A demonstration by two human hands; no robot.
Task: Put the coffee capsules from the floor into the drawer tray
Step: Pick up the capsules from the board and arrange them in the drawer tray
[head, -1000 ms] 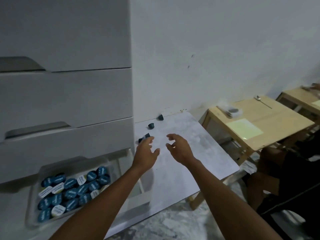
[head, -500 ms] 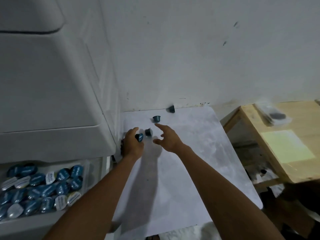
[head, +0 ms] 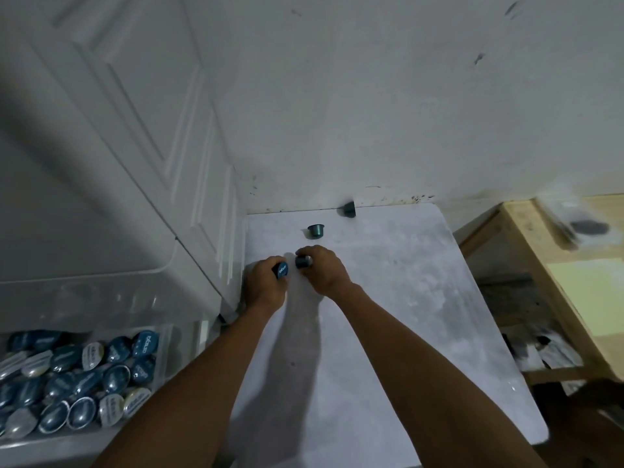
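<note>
My left hand (head: 263, 285) grips a blue coffee capsule (head: 281, 269), its printed lid facing up. Just right of it, my right hand (head: 324, 270) pinches a dark capsule (head: 303, 261) on the pale floor panel (head: 388, 298). Two more capsules lie farther off: one upside down (head: 316, 230), and one on its side (head: 349, 209) against the wall. At the lower left the open drawer's clear tray (head: 169, 336) holds several blue and white capsules (head: 84, 376).
A white drawer cabinet (head: 118, 197) stands to the left, its corner close to my left hand. A white wall rises behind the floor panel. A low wooden table (head: 574, 282) with a yellow sheet stands to the right.
The view has dropped and come closer to the floor. My left hand still holds its capsule, and my right hand has gone from reaching with spread fingers to pinching the dark capsule.
</note>
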